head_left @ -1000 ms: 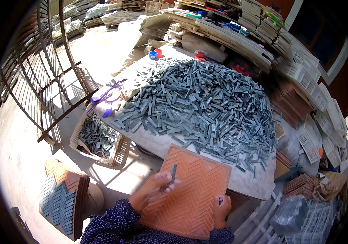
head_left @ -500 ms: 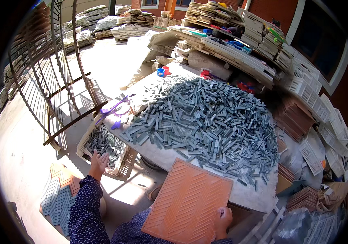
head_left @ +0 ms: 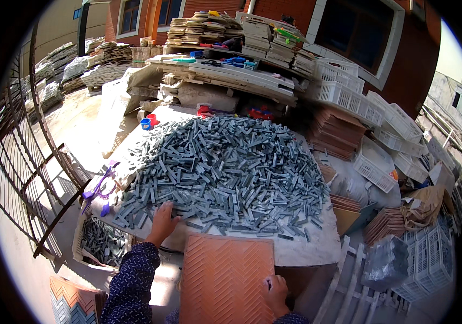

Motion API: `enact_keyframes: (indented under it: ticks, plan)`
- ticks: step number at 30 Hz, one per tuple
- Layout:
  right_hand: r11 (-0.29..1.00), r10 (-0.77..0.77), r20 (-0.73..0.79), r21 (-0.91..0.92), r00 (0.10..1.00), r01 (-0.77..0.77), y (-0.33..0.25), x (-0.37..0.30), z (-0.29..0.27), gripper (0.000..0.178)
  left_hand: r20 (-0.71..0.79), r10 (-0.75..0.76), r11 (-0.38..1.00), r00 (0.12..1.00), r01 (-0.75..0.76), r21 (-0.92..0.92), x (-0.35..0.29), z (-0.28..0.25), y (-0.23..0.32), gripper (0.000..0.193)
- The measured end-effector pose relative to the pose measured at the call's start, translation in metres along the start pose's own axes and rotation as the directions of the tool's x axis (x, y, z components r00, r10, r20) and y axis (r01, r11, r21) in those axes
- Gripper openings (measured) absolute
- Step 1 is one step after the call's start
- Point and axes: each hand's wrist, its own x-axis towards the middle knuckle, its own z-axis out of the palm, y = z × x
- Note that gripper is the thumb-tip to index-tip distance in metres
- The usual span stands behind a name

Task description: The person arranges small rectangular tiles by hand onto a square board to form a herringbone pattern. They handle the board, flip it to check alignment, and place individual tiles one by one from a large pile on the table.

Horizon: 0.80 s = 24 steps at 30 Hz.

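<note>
An orange tray (head_left: 230, 270) with a herringbone pattern of grooves lies in front of me at the table's near edge. Above its upper left corner, my left hand (head_left: 163, 222) reaches over the near edge of a heap of grey stone strips (head_left: 225, 173). Its thumb and fingers are apart, with nothing seen in them. My right hand (head_left: 276, 294) is closed at the tray's right edge. A small dark and light spot shows at its curled fingers, too small to name.
A crate (head_left: 98, 243) of strips stands left of the table, with a partly filled herringbone panel (head_left: 69, 302) below. Purple scissors (head_left: 99, 190) and two small cups (head_left: 147, 123) lie along the table's left side. White crates (head_left: 350, 94) and orange trays (head_left: 336, 132) are stacked right.
My left hand has moved from beside the crate, up and right to the heap's near edge. The view has turned right. My right hand stays closed at the tray's edge.
</note>
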Motion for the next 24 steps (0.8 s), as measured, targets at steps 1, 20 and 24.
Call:
enact_keyframes:
  ticks: [1, 20, 24]
  plan:
    - [1.0, -0.006, -0.002, -0.02, 1.0, 0.006, 0.0, -0.001, 0.001, 0.012, 0.018, 0.046, 0.997, 0.999, -0.046, 0.057, 0.011, 0.012, 0.013, 0.059]
    - [0.996, -0.006, 0.07, -0.092, 0.998, 0.012, -0.014, 0.019, -0.005, 0.013, 0.063, 0.016, 0.998, 0.998, -0.013, -0.062, 0.075, 0.098, 0.152, 0.055]
    - [0.997, 0.006, 0.061, -0.074, 0.998, -0.001, -0.01, 0.018, -0.005, 0.014, 0.157, 0.33, 0.911, 0.931, -0.27, -0.312, 0.06, 0.081, 0.117, 0.059]
